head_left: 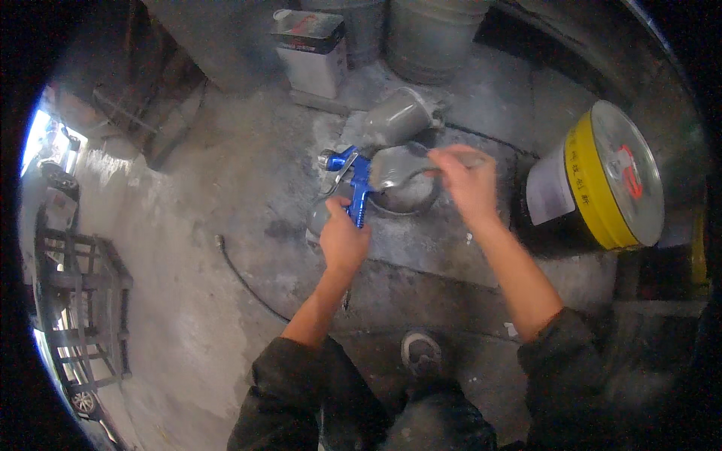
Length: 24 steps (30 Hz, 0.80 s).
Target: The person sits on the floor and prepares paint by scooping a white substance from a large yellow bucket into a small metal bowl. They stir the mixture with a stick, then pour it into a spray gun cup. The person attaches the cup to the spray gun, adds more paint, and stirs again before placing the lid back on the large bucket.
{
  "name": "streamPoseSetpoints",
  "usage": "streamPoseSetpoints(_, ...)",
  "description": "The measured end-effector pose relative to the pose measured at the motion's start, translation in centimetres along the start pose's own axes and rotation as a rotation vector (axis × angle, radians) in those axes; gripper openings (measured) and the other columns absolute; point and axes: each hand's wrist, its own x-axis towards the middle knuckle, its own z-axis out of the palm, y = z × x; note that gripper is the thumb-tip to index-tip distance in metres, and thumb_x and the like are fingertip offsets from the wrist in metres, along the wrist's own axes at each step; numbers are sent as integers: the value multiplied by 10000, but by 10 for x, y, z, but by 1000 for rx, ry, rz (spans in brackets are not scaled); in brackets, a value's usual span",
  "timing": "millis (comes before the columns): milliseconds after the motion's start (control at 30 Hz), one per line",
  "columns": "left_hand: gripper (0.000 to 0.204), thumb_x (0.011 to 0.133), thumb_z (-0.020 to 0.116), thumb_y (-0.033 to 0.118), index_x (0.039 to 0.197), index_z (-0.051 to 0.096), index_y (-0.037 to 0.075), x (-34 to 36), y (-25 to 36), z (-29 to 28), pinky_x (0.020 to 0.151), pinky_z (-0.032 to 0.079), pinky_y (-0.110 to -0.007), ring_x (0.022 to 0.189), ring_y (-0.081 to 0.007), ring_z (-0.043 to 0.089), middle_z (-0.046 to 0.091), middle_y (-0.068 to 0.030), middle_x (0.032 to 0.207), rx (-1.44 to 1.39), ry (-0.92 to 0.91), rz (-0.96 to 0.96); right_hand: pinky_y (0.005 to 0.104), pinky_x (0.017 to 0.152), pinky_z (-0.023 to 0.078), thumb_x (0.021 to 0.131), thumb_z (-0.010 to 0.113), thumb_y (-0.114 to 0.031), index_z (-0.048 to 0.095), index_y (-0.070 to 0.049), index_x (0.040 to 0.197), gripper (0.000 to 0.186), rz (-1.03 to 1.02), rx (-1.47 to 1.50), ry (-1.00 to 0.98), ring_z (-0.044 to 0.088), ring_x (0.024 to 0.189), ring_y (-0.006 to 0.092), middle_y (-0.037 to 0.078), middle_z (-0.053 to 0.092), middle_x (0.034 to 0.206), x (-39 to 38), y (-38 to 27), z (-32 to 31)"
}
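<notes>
A blue spray gun [359,184] is in my left hand [344,239], fingers wrapped round its grip, nozzle end to the left. Just right of the gun is a grey-coated cup [398,165]; whether it is joined to the gun I cannot tell. At the cup's right edge my right hand [468,184] is closed, slightly blurred, fingertips pinched on it. Beneath the cup a round grey bowl [410,208] with a dark inside is partly hidden. Behind them, a larger grey-coated container [396,118] lies tilted on its side. A greyish rounded object [320,218] is partly covered by my left hand.
A large bucket [590,177] with a yellow band stands at the right. At the back are a rectangular tin [310,56] and grey drums [432,41]. A black hose [244,282] crosses the stained floor toward my left arm. Dark racking [83,301] lines the left.
</notes>
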Motion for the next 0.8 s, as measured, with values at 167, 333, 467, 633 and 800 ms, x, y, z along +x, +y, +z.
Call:
streamPoseSetpoints(167,564,708,723,87,1142,362,77,-4,10,14,664,489,-504,746,-424,643,641,-201,795,-3,5,69,275,573,471,828,685,-197,714,13,775,218,-138,-125,233,617,565,134,73,681,642,15,14,24)
streamPoseSetpoints(333,546,713,709,64,1135,365,89,-3,7,9,683,479,-528,766,-452,633,641,-220,806,-17,44,43,262,513,442,834,685,-195,710,3,786,205,-52,-36,101,590,557,103,56,676,656,3,15,13)
streamPoseSetpoints(467,523,726,698,61,1128,364,88,0,-2,7,684,476,-541,763,-467,627,643,-227,807,-18,116,156,281,521,470,830,688,-203,717,-5,805,202,39,33,19,622,576,116,72,693,688,-6,24,-5)
streamPoseSetpoints(633,498,710,706,54,1097,396,88,3,-3,2,676,491,-501,765,-430,639,636,-195,839,-10,101,129,328,579,507,822,697,-209,721,-23,839,188,-176,-383,32,655,624,157,117,695,697,2,75,-22)
streamPoseSetpoints(800,481,720,697,55,1092,395,93,5,5,-1,671,492,-497,767,-429,640,633,-203,839,21,79,144,314,558,500,814,699,-200,712,-23,803,178,-126,-506,-10,670,615,173,111,693,682,-5,85,-27)
